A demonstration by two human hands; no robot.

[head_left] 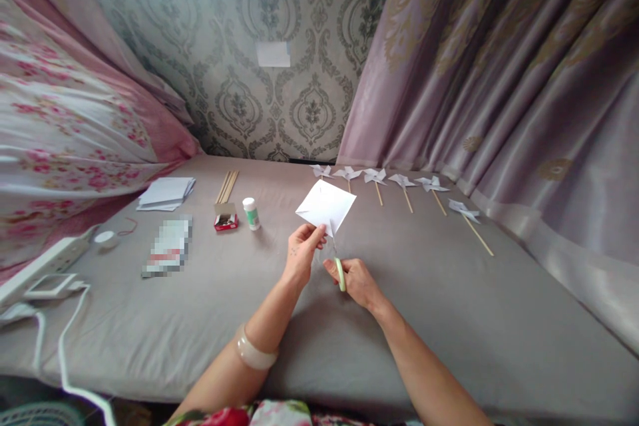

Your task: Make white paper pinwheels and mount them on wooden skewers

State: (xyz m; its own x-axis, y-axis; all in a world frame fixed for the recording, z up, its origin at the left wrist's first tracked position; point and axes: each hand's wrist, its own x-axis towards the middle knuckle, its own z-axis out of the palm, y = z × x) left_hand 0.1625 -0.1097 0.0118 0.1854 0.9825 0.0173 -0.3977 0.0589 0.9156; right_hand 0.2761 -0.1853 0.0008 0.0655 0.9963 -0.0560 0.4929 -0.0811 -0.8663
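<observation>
My left hand (303, 249) pinches the near corner of a white square paper (327, 205), held up above the cloth-covered surface. Slits run inward from some of its corners. My right hand (355, 281) grips scissors (340, 273) with pale green handles. Their blades point up at the paper's near corner, close to my left fingers; the blade tips are hard to make out. Beyond the paper, several paper pinwheels (374, 176) on wooden sticks lie in a row toward the right.
At the left lie a stack of white paper (166, 194), wooden sticks (227, 186), a small red box (225, 221), a white-and-green bottle (251, 213) and a blurred packet (168, 245). A power strip (47, 265) with white cables sits at the left edge. Curtains (479, 80) border the right side.
</observation>
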